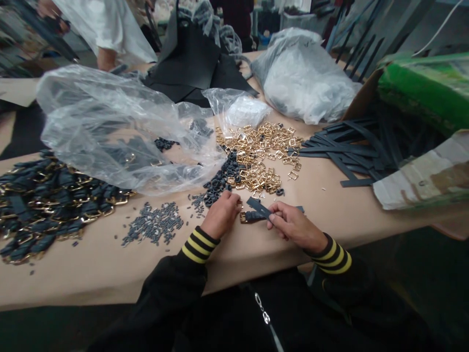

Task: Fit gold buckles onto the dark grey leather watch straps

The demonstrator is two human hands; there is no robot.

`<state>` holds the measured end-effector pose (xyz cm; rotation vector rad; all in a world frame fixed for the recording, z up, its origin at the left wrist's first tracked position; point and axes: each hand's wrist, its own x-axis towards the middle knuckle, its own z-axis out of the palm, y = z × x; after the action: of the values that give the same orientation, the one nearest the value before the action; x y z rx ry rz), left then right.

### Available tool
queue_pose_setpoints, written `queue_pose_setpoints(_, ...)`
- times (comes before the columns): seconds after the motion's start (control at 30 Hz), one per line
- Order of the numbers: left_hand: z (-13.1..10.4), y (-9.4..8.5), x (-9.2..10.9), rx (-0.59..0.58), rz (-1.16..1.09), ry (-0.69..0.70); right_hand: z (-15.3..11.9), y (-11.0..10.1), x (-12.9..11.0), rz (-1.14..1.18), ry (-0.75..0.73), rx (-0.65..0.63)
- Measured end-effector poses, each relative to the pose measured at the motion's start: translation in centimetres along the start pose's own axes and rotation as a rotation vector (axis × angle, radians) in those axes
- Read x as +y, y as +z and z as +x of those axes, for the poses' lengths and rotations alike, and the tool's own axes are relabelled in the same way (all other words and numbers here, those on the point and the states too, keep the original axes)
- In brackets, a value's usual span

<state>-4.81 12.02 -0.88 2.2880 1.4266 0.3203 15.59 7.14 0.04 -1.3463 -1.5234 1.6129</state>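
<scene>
My right hand [293, 224] pinches a flat dark strap [259, 208], its free end pointing up and left. Just under that strap, a darker strap with a gold buckle [252, 216] lies on the paper-covered table. My left hand [223, 213] is closed at the fingertips beside the heaps; whatever it holds is too small to make out. Gold buckles [262, 156] are heaped beyond both hands, and small black loops [221, 181] lie against that heap's left side. Left of my left hand, tiny dark pieces [154, 222] are scattered.
Buckled dark straps [54, 200] form a large pile at the left. Clear plastic bags [106, 112] lie beyond. At the right, loose dark strips [351, 146] spill from a carton [421, 173]. Black sheets [186, 63] and a person's arm [107, 57] are at the back.
</scene>
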Motion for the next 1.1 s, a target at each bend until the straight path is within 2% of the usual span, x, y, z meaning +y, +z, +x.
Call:
queue_pose_setpoints(0.07, 0.5, -0.1, -0.3, -0.077, 0.030, -0.004, 0.0, -0.1, 0.3, 0.002, 0.008, 0.012)
queue_pose_setpoints(0.13, 0.6, -0.2, -0.5, -0.098, 0.028, 0.000, 0.1, -0.2, 0.6, -0.004, 0.016, 0.014)
queue_pose_setpoints(0.23, 0.1, -0.3, -0.6, -0.047, -0.061, 0.012, 0.2, -0.2, 0.7, -0.083, -0.029, 0.047)
queue_pose_setpoints(0.37, -1.5, -0.8, 0.5, 0.077, -0.324, -0.008, 0.4, -0.1, 0.2, -0.146, -0.118, 0.087)
queue_pose_setpoints(0.47, -2.7, -1.5, 2.1, 0.119, -0.404, -0.002, 0.6, 0.6, -0.2, 0.055, -0.067, 0.045)
queue_pose_setpoints(0.57, -3.7, -2.0, 3.8, 0.133, -0.422, 0.092, 0.6, 1.5, -0.6, 0.335, 0.025, -0.040)
queue_pose_setpoints(0.7, -4.6, -1.7, 5.3, 0.118, -0.426, 0.243, 0.4, 2.2, -0.7, 0.599, 0.067, -0.233)
queue_pose_setpoints(0.77, -5.0, -1.3, 5.6, 0.101, -0.412, 0.258, 0.3, 2.3, -0.4, 0.683, 0.077, -0.269)
queue_pose_setpoints(0.83, -5.4, -0.9, 5.8, 0.086, -0.430, 0.229, 0.2, 2.3, -0.1, 0.706, 0.075, -0.259)
queue_pose_setpoints(0.9, -5.8, -0.7, 6.0, 0.061, -0.519, 0.152, 0.0, 2.3, 0.1, 0.642, 0.039, -0.189)
queue_pose_setpoints(1.0, -5.9, -0.5, 6.4, 0.024, -0.749, -0.058, -0.2, 2.5, -0.3, 0.359, -0.101, -0.003)
queue_pose_setpoints(1.1, -5.7, -0.3, 6.7, 0.067, -0.915, -0.249, -0.4, 2.9, -0.8, 0.065, -0.226, 0.143)
